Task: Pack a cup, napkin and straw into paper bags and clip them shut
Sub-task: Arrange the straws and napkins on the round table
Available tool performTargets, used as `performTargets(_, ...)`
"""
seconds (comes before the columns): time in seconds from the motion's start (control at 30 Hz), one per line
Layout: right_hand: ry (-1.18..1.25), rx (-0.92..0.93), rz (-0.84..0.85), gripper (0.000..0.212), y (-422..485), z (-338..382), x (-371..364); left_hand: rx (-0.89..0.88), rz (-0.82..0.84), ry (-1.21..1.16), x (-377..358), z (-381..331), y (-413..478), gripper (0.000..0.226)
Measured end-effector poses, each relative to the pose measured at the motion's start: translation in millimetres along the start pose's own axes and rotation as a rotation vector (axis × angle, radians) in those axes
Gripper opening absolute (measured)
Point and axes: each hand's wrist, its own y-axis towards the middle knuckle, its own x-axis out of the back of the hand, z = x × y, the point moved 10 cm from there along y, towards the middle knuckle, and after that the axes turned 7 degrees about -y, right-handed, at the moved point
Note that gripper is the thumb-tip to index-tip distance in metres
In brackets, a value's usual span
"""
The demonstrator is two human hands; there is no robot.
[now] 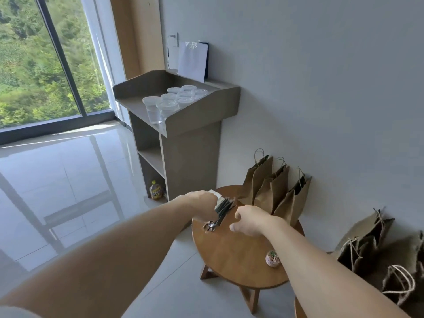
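Head view: straws (223,208) lie on stool (229,253), long axis near-left to far-right.
Left hand (202,201): at the straws, grip cannot be told.
Right hand (249,222): fingers loosely curled, empty.
Jar (273,259): coloured clips.

A person's left hand (202,200) reached a bundle of dark straws (223,208) and a white napkin (214,193) on the round wooden tabletop (229,249), while the right hand (250,220) hovered just beside them, fingers loosely bent. Brown paper bags (270,191) stood against the wall, and lidded clear cups (174,102) sat on a stand (202,115).
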Motion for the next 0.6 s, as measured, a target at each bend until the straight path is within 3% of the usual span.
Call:
performTargets(0.33, 0.153, -0.281, -0.018, 0.046, 108, -101, 42, -0.290, 0.102, 0.093, 27, -47, 183, 0.038)
performTargets(0.47, 0.220, -0.405, -0.034, 0.024, 127, -138, 58, -0.414, 0.162, 0.064, 35, -72, 244, 0.037)
performTargets(0.6, 0.295, -0.529, -0.046, 0.031, 131, -176, 60, -0.552, 0.220, 0.085, 29, -112, 284, 0.040)
